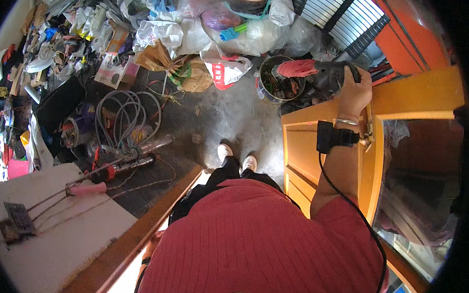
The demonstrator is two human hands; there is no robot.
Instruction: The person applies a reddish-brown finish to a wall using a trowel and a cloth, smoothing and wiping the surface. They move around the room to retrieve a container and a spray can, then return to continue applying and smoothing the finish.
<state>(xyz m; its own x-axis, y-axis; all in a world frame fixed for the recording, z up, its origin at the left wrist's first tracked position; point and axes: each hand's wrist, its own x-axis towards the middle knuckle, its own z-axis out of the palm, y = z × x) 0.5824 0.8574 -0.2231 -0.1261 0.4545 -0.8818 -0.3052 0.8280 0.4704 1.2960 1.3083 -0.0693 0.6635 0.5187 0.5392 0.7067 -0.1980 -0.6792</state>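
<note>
My right hand (356, 89) is raised at the upper right, above the edge of a yellow wooden door (305, 138). Its fingers close on the black end of what looks like a black and red work glove (297, 68). The red part hangs over the rim of a round metal bucket (261, 83) that holds dark debris. A metal door handle (367, 134) lies beside my right wrist. Low on the left of my body, my left hand (155, 240) shows only in part; the red shirt hides most of it, and its fingers cannot be made out.
Plastic bags (159, 33), a cardboard box (112, 70) and other clutter line the far side. Coiled grey hose (127, 116) and metal tubes (136, 164) lie on the left floor. A wooden door frame (132, 237) runs along my left side. Grey concrete floor (240, 110) shows before my shoes.
</note>
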